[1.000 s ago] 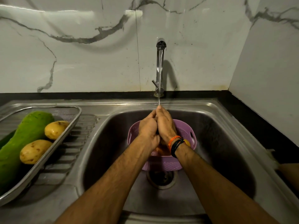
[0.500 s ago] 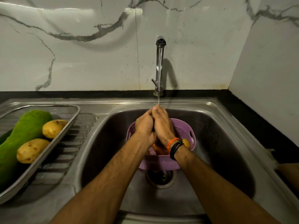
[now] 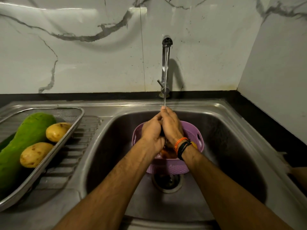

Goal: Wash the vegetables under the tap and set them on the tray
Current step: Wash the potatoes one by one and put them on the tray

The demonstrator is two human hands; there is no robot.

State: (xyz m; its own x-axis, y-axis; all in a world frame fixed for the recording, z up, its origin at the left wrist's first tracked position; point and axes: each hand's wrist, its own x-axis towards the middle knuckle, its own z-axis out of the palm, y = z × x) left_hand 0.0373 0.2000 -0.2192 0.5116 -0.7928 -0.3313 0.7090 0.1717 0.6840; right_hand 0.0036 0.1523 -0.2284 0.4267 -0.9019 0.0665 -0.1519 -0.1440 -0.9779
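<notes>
On the far left a metal tray sits on the ridged side of the sink. In it lie a big green gourd and two yellow potatoes, one near the back and one closer to the front, both touching the gourd. In the middle, the left hand and the right hand are pressed together under the tap, where a thin stream of water lands on them. Their fingers curl around something dark between them; I cannot tell what it is. Under the hands a purple basket stands in the sink over the drain, with orange vegetables inside.
</notes>
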